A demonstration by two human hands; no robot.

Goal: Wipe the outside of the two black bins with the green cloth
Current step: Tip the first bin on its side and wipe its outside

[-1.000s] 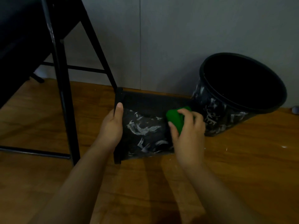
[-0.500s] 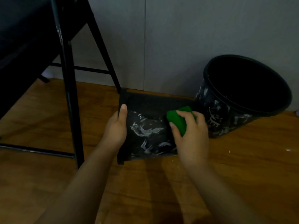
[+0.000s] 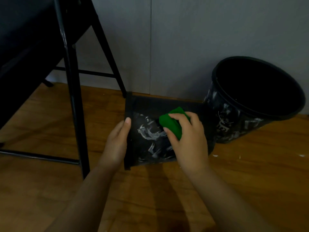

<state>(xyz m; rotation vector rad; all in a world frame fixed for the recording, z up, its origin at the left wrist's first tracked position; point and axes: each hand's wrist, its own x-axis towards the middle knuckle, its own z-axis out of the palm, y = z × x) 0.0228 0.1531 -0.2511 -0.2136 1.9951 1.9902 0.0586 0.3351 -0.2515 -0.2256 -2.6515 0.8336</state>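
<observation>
A black bin (image 3: 150,139) lies on its side on the wooden floor, its rim to the left, its wall smeared with white streaks. My left hand (image 3: 117,141) grips that rim, thumb on top. My right hand (image 3: 187,139) holds a bunched green cloth (image 3: 172,122) and presses it against the upper side of the lying bin. A second, round black bin (image 3: 234,124) stands tilted at the right against the wall, mouth open toward me, also streaked white on its outside.
A black metal chair frame (image 3: 73,97) with legs and crossbars stands at the left, close to the lying bin. A grey wall (image 3: 184,47) runs behind both bins. Small white flecks (image 3: 215,155) lie on the floor at the right.
My right hand with the green cloth has shifted a little left across the lying bin's wall. My left hand stays on the rim.
</observation>
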